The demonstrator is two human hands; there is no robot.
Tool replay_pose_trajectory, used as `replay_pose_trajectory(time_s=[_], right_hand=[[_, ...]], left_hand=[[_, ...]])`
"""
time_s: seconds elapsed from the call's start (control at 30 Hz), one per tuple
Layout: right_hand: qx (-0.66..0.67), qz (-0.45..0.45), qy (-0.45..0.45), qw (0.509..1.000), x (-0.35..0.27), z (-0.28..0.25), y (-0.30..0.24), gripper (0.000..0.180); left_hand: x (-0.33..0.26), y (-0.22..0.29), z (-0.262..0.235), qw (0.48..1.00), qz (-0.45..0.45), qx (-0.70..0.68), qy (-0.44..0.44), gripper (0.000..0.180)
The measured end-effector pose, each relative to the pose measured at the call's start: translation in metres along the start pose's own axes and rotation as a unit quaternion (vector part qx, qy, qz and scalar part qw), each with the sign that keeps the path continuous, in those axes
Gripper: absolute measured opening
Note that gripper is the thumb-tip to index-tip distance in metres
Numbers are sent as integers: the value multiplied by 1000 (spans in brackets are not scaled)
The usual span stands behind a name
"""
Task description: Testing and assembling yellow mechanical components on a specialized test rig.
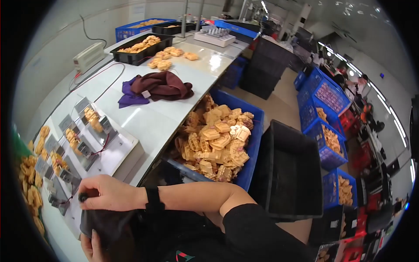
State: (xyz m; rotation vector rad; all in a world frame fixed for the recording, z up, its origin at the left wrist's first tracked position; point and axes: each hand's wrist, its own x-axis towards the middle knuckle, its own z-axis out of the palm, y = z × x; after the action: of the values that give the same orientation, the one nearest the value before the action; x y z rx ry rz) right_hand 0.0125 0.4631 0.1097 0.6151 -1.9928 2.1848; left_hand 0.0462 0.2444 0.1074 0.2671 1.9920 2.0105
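My right hand (111,193), with a black band on its wrist, reaches across from the right near the table's front edge. Its thumb and fingers close round a small black bunched end. Below it hangs a dark grey, soft-looking sheet (102,222); whether the two are one piece I cannot tell. Lower down, the fingers of my left hand (92,248) press against that sheet, the rest of the hand being cut off by the frame. Just beyond stands a white fixture block (124,159) with several metal clamp stations, some holding a yellow-orange moulded part (93,118).
Brown and purple cloths (161,85) lie on the white table. Behind them is a black tray (144,49) of yellow parts. To the right stand a filled blue crate (257,144) and a black bin (290,174). More parts (32,196) crowd the left edge.
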Motion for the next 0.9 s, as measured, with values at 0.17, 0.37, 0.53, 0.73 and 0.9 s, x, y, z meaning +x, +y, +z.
replay_pose_trajectory(time_s=[0.17,0.37,0.53,0.73,0.9], right_hand=[[-137,-126,204,961,-12,-29,-8,13],[-270,-213,65,937,-22,26,17,33],[-276,-142,60,949,-22,27,28,33],[-202,-132,81,967,-25,16,13,20],[-107,-135,115,978,-29,17,3,11]], left_hand=[[23,-44,-41,998,-27,44,-32,38],[19,1,28,984,72,-153,-61,46],[49,-24,11,911,106,-347,-195,43],[39,-2,42,966,98,-195,-135,42],[54,3,15,974,51,-62,-211,44]])
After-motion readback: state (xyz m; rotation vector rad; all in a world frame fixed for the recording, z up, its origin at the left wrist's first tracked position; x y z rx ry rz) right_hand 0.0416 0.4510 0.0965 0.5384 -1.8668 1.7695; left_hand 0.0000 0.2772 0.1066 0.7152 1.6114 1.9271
